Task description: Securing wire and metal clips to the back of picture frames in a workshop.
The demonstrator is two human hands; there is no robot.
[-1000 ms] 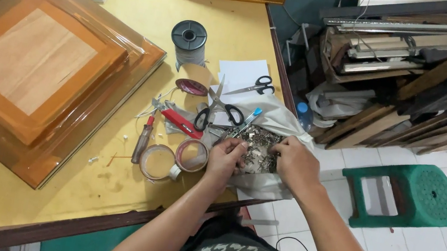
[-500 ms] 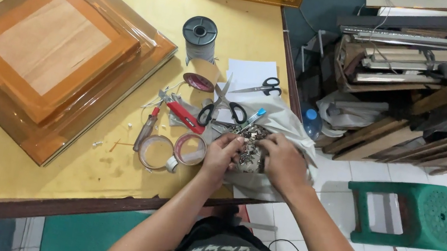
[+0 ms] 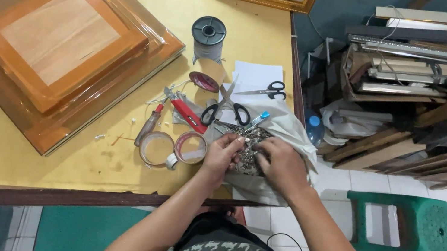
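Meanwhile, both hands, the left hand [image 3: 222, 155] and right hand [image 3: 281, 165], have stayed curled, fingers picking through small metal hardware [image 3: 252, 143] in the plastic bag [image 3: 285, 124] on the counter's [image 3: 15, 162] right edge.

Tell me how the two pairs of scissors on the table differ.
The far scissors lie on white paper, while the near scissors lie among tools by the red-handled tool. The far scissors look smaller; the near scissors look larger, with longer blades. The far scissors point left; the near scissors point up the table. Both have black handles and lie flat, untouched by either hand.
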